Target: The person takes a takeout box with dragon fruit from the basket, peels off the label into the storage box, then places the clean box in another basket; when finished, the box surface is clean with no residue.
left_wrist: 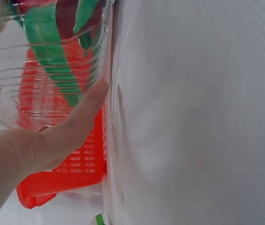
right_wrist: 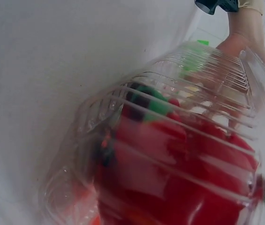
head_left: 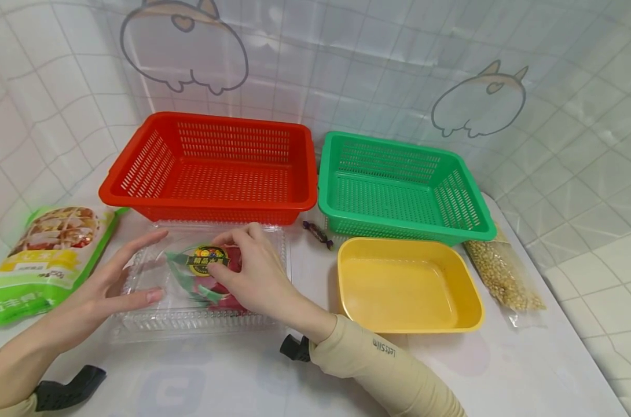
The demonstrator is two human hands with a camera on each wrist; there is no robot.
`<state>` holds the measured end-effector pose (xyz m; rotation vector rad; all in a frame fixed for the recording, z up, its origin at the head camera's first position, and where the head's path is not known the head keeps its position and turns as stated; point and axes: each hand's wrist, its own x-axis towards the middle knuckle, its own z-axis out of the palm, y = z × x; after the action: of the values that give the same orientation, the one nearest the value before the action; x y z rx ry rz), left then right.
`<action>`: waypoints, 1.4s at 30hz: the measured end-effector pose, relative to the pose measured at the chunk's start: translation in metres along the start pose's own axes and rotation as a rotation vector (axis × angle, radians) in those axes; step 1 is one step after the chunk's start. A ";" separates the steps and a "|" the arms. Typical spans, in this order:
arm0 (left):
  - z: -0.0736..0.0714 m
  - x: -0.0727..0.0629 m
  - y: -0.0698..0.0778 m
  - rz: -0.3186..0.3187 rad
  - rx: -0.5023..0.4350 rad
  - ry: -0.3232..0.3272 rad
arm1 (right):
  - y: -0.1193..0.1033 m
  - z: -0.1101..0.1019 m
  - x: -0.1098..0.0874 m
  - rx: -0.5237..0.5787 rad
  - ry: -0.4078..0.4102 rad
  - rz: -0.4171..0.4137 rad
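A clear plastic clamshell box [head_left: 185, 317] lies on the table, with a round fruit label [head_left: 207, 260] at the middle of its top. Through its ribbed wall shows a red fruit with green scales, like a dragon fruit [right_wrist: 170, 159]. My right hand [head_left: 258, 269] is over the top of the box, fingers bent and spread, thumb tip right at the label. Along the box's left side is my left hand [head_left: 104, 289], thumb and forefinger extended apart. In the left wrist view one finger [left_wrist: 78, 119] lies against the ribbed edge of the box.
Behind the box stands a red basket [head_left: 211, 211], with a green basket [head_left: 399, 229] to its right. A yellow basin [head_left: 409, 289] is right of the box. A wrapped candy [head_left: 318, 234] lies between. Food bags flank them: green-and-white [head_left: 44, 266] at left, grains [head_left: 503, 278] at right.
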<state>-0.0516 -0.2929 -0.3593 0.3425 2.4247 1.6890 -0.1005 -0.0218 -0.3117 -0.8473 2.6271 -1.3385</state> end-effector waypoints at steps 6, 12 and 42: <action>0.000 0.000 0.001 0.003 -0.006 -0.001 | 0.002 -0.001 0.001 0.008 0.003 -0.040; 0.000 0.000 0.003 -0.020 -0.005 0.003 | 0.004 -0.004 0.002 0.067 0.004 -0.034; -0.002 -0.001 -0.002 -0.006 0.004 -0.007 | 0.004 -0.002 0.001 0.008 0.005 -0.078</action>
<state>-0.0513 -0.2952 -0.3602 0.3410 2.4228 1.6779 -0.1038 -0.0193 -0.3131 -0.9559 2.6163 -1.3696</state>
